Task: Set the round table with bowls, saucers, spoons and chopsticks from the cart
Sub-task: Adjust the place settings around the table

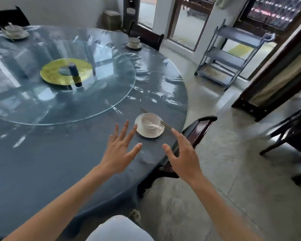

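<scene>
- Bowl point(150, 121) with a spoon point(154, 126) inside it sits on a saucer point(149, 133) near the right edge of the round table point(42, 162); chopsticks point(166, 125) lie behind it, partly hidden, so whether they rest on the saucer rim I cannot tell.
- My left hand point(120, 150) hovers just left of the saucer, fingers spread, holding nothing.
- My right hand point(183, 153) hovers near the chopstick tips, also spread and empty.
- Risk: a careless nudge from my right hand could roll the chopsticks off the table edge.
- Risk: the glossy table cover may let the saucer slide toward the chair point(201, 126).
- Two other settings stand at the far side; the cart point(233, 54) looks empty.
</scene>
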Demonstrator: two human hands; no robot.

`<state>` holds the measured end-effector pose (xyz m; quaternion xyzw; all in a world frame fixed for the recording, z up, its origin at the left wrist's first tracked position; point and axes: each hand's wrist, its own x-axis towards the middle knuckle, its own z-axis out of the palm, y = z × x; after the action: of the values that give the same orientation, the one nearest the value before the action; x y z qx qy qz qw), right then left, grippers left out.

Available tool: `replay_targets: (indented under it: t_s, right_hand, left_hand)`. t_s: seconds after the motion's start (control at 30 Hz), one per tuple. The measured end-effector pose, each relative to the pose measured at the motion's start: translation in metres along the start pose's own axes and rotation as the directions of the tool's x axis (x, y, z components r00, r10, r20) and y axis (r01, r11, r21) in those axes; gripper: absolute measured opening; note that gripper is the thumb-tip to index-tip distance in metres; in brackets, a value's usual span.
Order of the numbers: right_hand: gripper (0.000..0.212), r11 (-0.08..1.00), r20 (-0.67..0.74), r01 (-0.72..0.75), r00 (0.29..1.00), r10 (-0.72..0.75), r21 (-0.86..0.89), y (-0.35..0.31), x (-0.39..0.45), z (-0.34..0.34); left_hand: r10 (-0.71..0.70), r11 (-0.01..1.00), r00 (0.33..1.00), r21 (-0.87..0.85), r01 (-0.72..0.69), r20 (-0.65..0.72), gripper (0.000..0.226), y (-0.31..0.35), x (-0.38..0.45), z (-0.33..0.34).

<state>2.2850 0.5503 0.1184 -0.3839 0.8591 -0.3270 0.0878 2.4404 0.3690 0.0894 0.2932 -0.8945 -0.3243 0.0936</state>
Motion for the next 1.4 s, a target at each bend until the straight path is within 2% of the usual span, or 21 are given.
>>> replay_targets:
  t_s: [0.13,0.2,0.3,0.37,0.43,0.5,0.57,0.67,0.73,0.8,0.93,1.03,1.27,1.4]
  right_hand:
    - [0.054,0.997,0.054,-0.071,0.996,0.069,0.034,0.043,0.057,-0.022]
    - [0.046,0.993,0.096,-0.102,0.991,0.096,0.057,0.065,0.094,-0.022]
    - [0.037,0.990,0.184,-0.128,0.976,0.117,0.050,0.096,0.156,-0.013]
    - [0.030,0.988,0.245,-0.140,0.962,0.121,0.062,0.117,0.200,-0.002]
    - [0.025,0.988,0.304,-0.136,0.947,0.108,0.073,0.138,0.246,0.013]
    - [0.021,0.993,0.371,-0.101,0.926,0.071,0.060,0.159,0.287,0.033]
    - [0.018,0.996,0.471,-0.075,0.881,0.041,0.053,0.175,0.320,0.054]
    - [0.021,0.994,0.624,-0.093,0.780,0.040,0.053,0.196,0.352,0.083]
    - [0.024,0.993,0.680,-0.102,0.732,0.041,0.051,0.205,0.363,0.098]
    - [0.023,0.993,0.717,-0.097,0.697,0.017,0.070,0.210,0.371,0.110]
    - [0.022,0.992,0.746,-0.056,0.664,-0.050,0.116,0.212,0.380,0.134]
    - [0.018,0.991,0.740,-0.041,0.669,-0.068,0.129,0.213,0.386,0.143]
    - [0.010,0.986,0.749,-0.010,0.651,-0.122,0.169,0.213,0.391,0.149]
    - [0.013,0.988,0.730,0.026,0.671,-0.131,0.153,0.219,0.397,0.146]
  left_hand:
    - [-0.086,0.992,0.996,-0.095,0.085,-0.005,0.072,0.012,0.037,0.019]
    - [-0.175,0.972,0.984,-0.163,0.170,-0.014,0.072,0.011,0.053,0.027]
    - [-0.341,0.918,0.939,-0.233,0.320,-0.051,0.069,0.002,0.072,0.043]
    - [-0.458,0.858,0.884,-0.308,0.411,-0.097,0.067,-0.003,0.085,0.059]
    - [-0.604,0.752,0.788,-0.412,0.515,-0.119,0.063,-0.008,0.101,0.081]
    - [-0.747,0.593,0.661,-0.526,0.609,-0.077,0.057,-0.013,0.118,0.105]
    - [-0.845,0.437,0.533,-0.626,0.646,-0.039,0.050,-0.015,0.136,0.129]
    - [-0.942,0.248,0.335,-0.730,0.637,-0.027,0.044,-0.014,0.155,0.163]
    - [-0.968,0.133,0.250,-0.795,0.592,0.025,0.040,-0.008,0.165,0.178]
    - [-0.979,0.061,0.197,-0.838,0.542,0.056,0.039,-0.003,0.175,0.185]
    - [-0.990,0.009,0.128,-0.887,0.462,0.057,0.037,-0.005,0.192,0.191]
    - [-0.994,0.006,0.098,-0.901,0.435,0.040,0.025,-0.008,0.205,0.195]
    - [-0.998,-0.021,-0.057,-0.926,0.377,-0.001,0.020,-0.017,0.213,0.211]
    - [-0.998,-0.022,-0.069,-0.926,0.378,-0.004,0.020,-0.017,0.223,0.215]
